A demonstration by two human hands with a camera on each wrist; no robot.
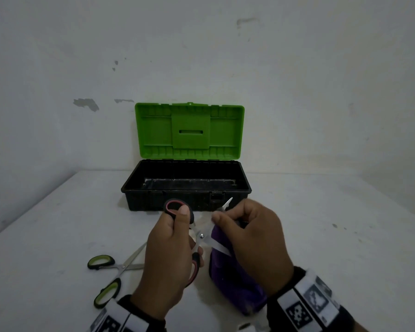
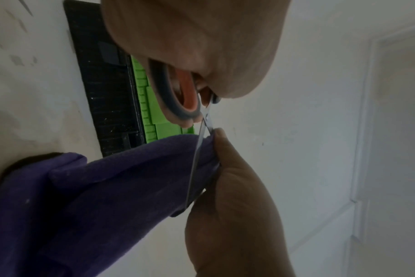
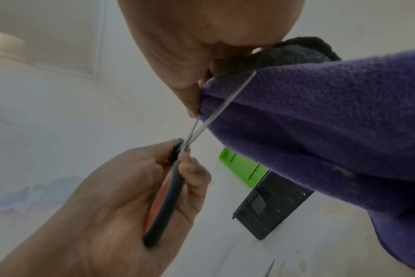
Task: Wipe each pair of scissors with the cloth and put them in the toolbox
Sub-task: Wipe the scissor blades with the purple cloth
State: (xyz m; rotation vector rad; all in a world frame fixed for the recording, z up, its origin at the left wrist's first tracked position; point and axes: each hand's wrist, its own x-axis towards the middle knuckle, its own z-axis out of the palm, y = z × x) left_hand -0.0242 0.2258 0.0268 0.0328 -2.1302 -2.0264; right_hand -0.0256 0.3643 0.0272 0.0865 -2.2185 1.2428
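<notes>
My left hand [image 1: 170,250] grips the black-and-red handles of a pair of scissors [image 1: 201,236], whose blades stand spread apart. My right hand [image 1: 252,238] holds a purple cloth [image 1: 235,286] and pinches it round one blade, with the tip sticking out past the fingers. In the left wrist view the blade [image 2: 197,165] runs along the cloth [image 2: 107,187]. The right wrist view shows the same blade [image 3: 225,101] against the cloth [image 3: 320,121]. The toolbox [image 1: 134,188] stands open behind my hands, its black tray bare inside and its green lid [image 1: 189,130] upright.
A second pair of scissors [image 1: 113,271] with green-and-black handles lies open on the white table [image 1: 333,236] to the left of my left hand. The toolbox sits near the wall at the table's back edge.
</notes>
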